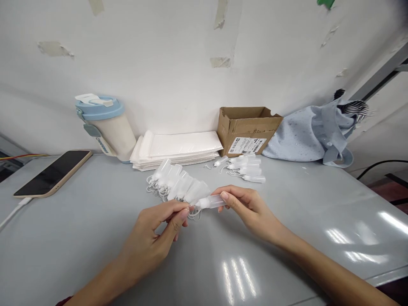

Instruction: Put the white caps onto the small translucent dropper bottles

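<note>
My right hand (247, 208) grips a small translucent squeeze bottle (212, 202) between thumb and fingers. The bottle lies nearly level, its white pointed tip turned to the left. At that tip, the thumb and forefinger of my left hand (165, 225) are pinched together on something thin, too small to name. Just beyond both hands lies a row of similar bottles (177, 180), with loops of white cord at their tip ends. A smaller group of these bottles (247, 165) rests farther right, in front of the cardboard box.
Against the wall stand a tumbler with a blue lid (106, 127), a stack of white envelopes (178, 146), an open cardboard box (245, 131) and a light blue cloth bag (306, 131). A phone (55, 174) with a charging cable lies at left on the grey table (79, 238).
</note>
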Tool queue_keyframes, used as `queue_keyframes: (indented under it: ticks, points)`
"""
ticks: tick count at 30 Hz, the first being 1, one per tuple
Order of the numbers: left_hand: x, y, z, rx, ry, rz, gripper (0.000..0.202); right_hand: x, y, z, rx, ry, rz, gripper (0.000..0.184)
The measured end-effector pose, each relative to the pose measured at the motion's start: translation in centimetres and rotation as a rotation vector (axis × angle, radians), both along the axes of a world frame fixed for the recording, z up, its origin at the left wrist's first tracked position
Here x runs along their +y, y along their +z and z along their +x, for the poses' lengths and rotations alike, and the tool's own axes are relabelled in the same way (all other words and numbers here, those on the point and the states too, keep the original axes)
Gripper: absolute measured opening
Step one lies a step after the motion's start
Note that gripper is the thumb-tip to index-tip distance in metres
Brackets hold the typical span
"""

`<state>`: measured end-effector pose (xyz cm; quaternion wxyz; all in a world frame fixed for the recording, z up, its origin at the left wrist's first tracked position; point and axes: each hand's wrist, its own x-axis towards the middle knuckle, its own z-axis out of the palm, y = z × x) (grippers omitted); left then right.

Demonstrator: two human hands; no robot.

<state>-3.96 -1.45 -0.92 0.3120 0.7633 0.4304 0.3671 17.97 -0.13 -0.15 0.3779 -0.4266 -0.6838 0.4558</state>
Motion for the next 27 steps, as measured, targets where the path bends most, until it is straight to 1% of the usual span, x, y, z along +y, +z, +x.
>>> queue_keyframes:
  ticks: [8,13,17,21,27]
  points:
    - [-0.1,0.2,0.1,0.009,0.003,0.021,0.018,0.0,-0.1,0.1,-0.03,0.005,0.028,0.025]
    - [-0.1,0.0,0.0,0.034,0.012,0.003,0.018,-0.1,-0.1,0.0,-0.058,0.005,0.037,0.026]
    - [-0.1,-0.3,-0.1,0.068,0.013,0.076,0.017,-0.2,0.0,-0.1,-0.088,-0.003,0.059,0.027]
    - [-0.1,-0.5,-0.2,0.11,-0.014,0.131,0.017,-0.2,0.0,-0.1,-0.151,-0.002,0.109,0.029]
    - [-0.1,-1.0,-0.2,0.098,-0.062,0.242,0.017,-0.4,-0.2,-0.1,-0.211,0.01,0.184,0.03]
